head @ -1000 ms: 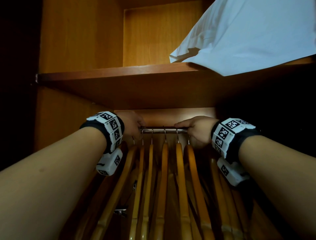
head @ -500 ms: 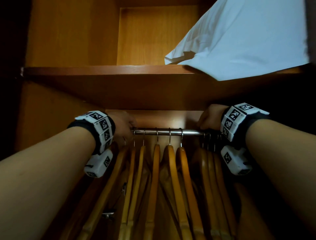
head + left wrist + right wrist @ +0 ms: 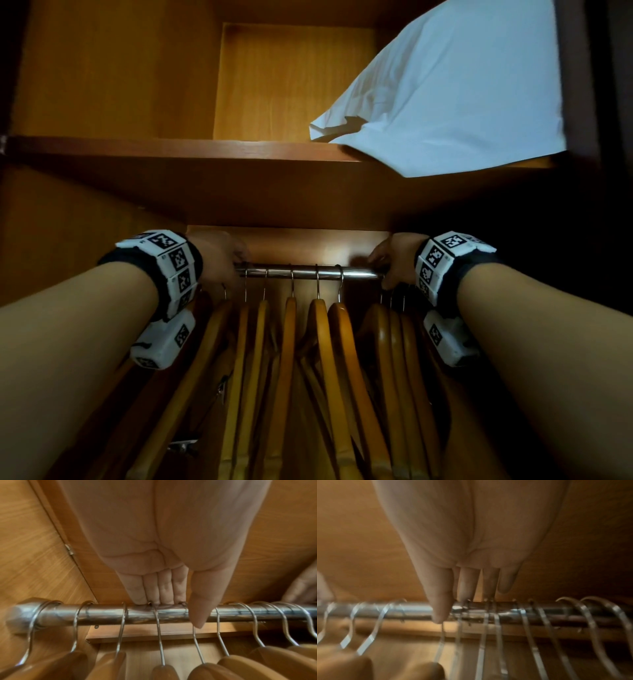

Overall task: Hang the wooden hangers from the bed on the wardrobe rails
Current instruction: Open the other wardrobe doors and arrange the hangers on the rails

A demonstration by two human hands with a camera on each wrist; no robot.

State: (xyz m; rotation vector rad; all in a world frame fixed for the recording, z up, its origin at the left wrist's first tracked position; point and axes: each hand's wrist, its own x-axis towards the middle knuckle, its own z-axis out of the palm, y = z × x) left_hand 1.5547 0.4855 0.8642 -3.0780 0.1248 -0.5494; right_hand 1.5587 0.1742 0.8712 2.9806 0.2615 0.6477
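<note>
A chrome wardrobe rail (image 3: 308, 273) runs under a wooden shelf and carries several wooden hangers (image 3: 289, 342) on wire hooks (image 3: 159, 628). My left hand (image 3: 224, 263) is at the rail's left end. Its straight fingers (image 3: 164, 591) reach the top of the rail (image 3: 102, 614) among the hooks, and the thumb crosses in front. My right hand (image 3: 390, 265) is at the right end, beside a tight bunch of hangers (image 3: 394, 335). In the blurred right wrist view its fingers (image 3: 467, 585) are straight and spread among the hooks on the rail (image 3: 411, 609). Neither hand holds a hanger.
The wooden shelf (image 3: 205, 150) sits close above the rail and leaves little headroom. A white pillow (image 3: 445, 96) lies on it at the right and overhangs the edge. The wardrobe's side wall (image 3: 34, 547) stands just left of the rail's end. A metal clip (image 3: 222, 387) hangs among the left hangers.
My right hand has slid right along the rail, pushing a few hangers into a bunch at the right end and opening gaps between the middle ones. My left hand stayed at the left end.
</note>
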